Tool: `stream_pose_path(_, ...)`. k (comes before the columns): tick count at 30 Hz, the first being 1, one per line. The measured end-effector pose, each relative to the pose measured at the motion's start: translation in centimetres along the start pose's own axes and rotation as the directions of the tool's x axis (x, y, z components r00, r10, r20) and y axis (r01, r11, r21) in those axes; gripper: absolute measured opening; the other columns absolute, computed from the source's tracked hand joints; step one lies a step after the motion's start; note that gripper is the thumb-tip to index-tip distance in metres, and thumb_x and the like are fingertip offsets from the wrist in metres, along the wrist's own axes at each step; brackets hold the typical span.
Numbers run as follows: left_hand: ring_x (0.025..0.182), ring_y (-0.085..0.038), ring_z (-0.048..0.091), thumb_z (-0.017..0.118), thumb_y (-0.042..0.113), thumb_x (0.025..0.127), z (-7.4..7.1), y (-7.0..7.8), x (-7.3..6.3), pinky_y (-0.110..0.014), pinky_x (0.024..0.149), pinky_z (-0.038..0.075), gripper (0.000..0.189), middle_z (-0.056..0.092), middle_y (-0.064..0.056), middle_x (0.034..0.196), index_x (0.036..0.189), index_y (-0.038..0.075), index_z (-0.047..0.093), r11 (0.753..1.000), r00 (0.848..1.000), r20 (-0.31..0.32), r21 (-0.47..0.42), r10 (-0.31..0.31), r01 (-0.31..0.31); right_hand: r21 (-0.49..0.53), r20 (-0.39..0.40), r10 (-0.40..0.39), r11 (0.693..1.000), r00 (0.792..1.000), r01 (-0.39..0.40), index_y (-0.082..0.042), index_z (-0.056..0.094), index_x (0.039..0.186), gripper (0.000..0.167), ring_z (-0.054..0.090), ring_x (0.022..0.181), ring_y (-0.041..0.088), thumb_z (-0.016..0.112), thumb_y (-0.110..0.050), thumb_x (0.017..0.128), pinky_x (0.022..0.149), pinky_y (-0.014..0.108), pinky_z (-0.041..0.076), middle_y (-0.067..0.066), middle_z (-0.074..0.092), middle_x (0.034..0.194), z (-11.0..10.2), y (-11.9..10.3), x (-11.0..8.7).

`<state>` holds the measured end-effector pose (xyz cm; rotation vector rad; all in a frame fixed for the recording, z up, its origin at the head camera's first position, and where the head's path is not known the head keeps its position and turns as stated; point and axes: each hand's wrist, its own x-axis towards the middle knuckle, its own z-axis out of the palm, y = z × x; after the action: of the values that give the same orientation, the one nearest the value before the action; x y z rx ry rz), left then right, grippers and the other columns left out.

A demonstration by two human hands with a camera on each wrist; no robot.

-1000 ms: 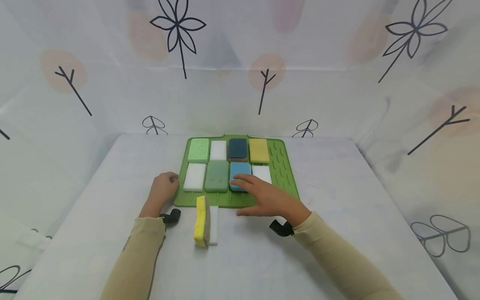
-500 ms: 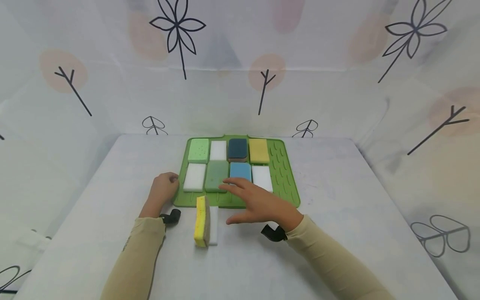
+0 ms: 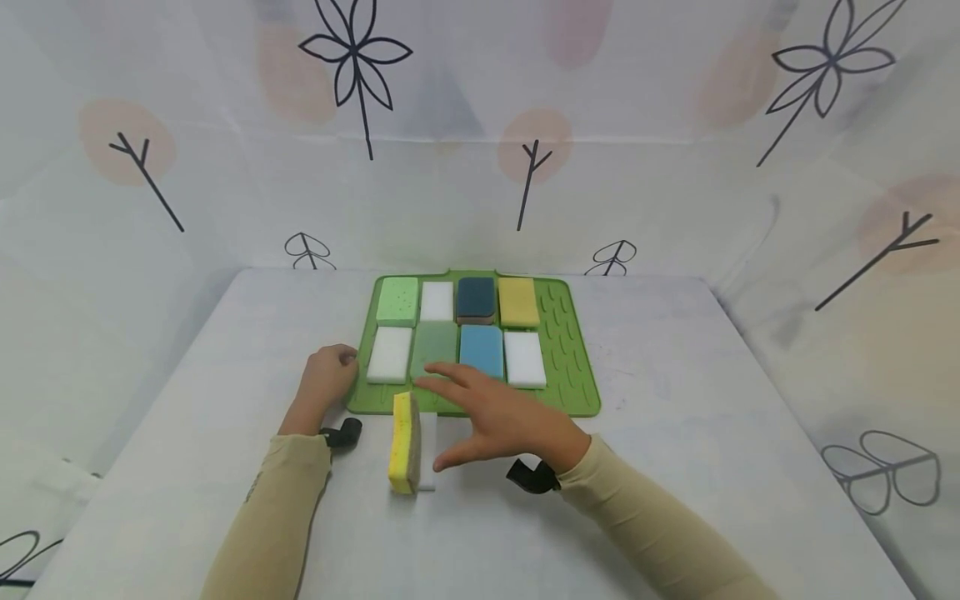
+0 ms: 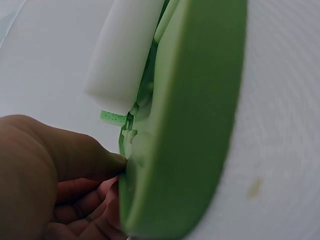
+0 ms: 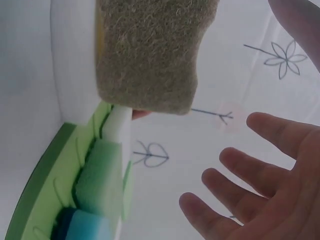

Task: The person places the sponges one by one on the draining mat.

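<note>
At its left edge, a green drying mat (image 3: 572, 375) is pinched by my left hand (image 3: 327, 375); in the left wrist view the thumb (image 4: 97, 160) presses the mat's rim, with the other fingers curled beneath. My right hand (image 3: 498, 417), fingers spread and holding nothing, hovers in front of the mat. Just left of it stands a yellow sponge (image 3: 403, 442) on its long edge, its brown scouring side (image 5: 150, 60) facing that palm. Beneath the yellow sponge lies a white sponge (image 3: 428, 450), partly covered by it.
Two rows of sponges lie on the mat, among them a blue one (image 3: 481, 348), a dark navy one (image 3: 476, 296), a pale yellow one (image 3: 518, 300) and a light green one (image 3: 397, 300). A patterned cloth backdrop (image 3: 480, 200) rises behind the table.
My right hand has moved left and toward me, from over the blue sponge to beside the standing yellow sponge, fingers spread throughout. My left hand has stayed at the mat's edge.
</note>
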<state>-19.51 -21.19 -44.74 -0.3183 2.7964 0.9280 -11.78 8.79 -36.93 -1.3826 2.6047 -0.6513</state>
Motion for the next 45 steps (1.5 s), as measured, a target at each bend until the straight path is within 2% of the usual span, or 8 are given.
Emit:
stream_pose_path(7,0.113,-0.034,0.056,0.042,0.016,0.091,0.1,-0.1,0.1,-0.047,0.093,0.049,0.046,0.058,-0.021,0.127,0.133,-0.001,0.054,1.000,1.000,0.000,0.000,0.003,-0.003,-0.017,0.017,-0.026,1.000,1.000,0.026,-0.036,0.017,0.154,0.103,0.025,0.147,0.022,0.069,-0.068,0.072,0.110,0.043,0.040,0.001,0.018,0.161,0.5,-1.1,0.6)
stream_pose_path(11,0.111,-0.032,0.056,0.042,0.016,0.091,0.1,-0.2,0.1,-0.046,0.092,0.049,0.046,0.059,-0.020,0.126,0.133,0.000,0.054,1.000,1.000,-0.003,-0.003,-0.002,0.002,-0.016,0.033,-0.039,0.999,0.999,0.040,-0.036,0.018,0.154,0.103,0.027,0.146,0.022,0.070,-0.069,0.071,0.110,0.041,0.041,0.001,0.015,0.162,0.9,-1.6,1.0)
stream_pose_path(19,0.105,-0.030,0.057,0.042,0.015,0.091,0.1,-0.2,0.1,-0.042,0.086,0.050,0.046,0.060,-0.020,0.122,0.132,0.000,0.055,1.000,1.000,-0.005,-0.009,-0.002,0.002,-0.036,0.053,-0.064,0.997,0.997,0.066,-0.029,0.024,0.154,0.103,0.026,0.146,0.025,0.071,-0.068,0.070,0.111,0.041,0.039,0.005,0.012,0.163,1.4,-2.2,1.6)
stream_pose_path(26,0.108,-0.031,0.057,0.042,0.016,0.091,0.2,-0.2,0.2,-0.044,0.089,0.050,0.046,0.059,-0.020,0.124,0.132,0.000,0.054,1.000,1.000,0.001,-0.007,-0.004,0.004,-0.066,0.084,-0.046,0.997,0.995,0.052,-0.027,0.027,0.153,0.100,0.025,0.147,0.024,0.066,-0.071,0.073,0.112,0.041,0.038,0.005,0.011,0.163,2.0,-2.4,1.8)
stream_pose_path(31,0.112,-0.033,0.056,0.042,0.015,0.090,0.2,-0.4,0.3,-0.046,0.092,0.049,0.046,0.059,-0.021,0.126,0.132,0.000,0.055,1.000,1.000,-0.001,-0.003,0.014,-0.014,-0.097,0.089,-0.028,0.995,0.996,0.036,-0.025,0.032,0.151,0.094,0.028,0.146,0.025,0.062,-0.072,0.075,0.112,0.041,0.038,0.006,0.012,0.163,2.5,-2.6,1.6)
stream_pose_path(38,0.112,-0.034,0.056,0.042,0.016,0.091,0.2,-0.2,0.2,-0.046,0.092,0.049,0.046,0.059,-0.021,0.125,0.132,-0.001,0.055,1.000,1.000,-0.007,0.005,0.018,-0.017,-0.126,0.054,-0.033,0.991,0.998,0.039,-0.022,0.041,0.146,0.086,0.034,0.143,0.025,0.063,-0.069,0.078,0.109,0.040,0.041,0.011,0.020,0.161,3.0,-2.2,1.3)
stream_pose_path(45,0.114,-0.034,0.055,0.042,0.015,0.092,0.1,-0.2,0.2,-0.047,0.094,0.048,0.045,0.059,-0.021,0.126,0.132,-0.001,0.055,1.000,1.000,-0.005,-0.001,0.015,-0.015,-0.090,0.043,-0.002,0.996,0.999,0.006,-0.022,0.042,0.145,0.084,0.042,0.138,0.026,0.065,-0.067,0.077,0.107,0.039,0.044,0.010,0.022,0.160,3.2,-1.9,0.8)
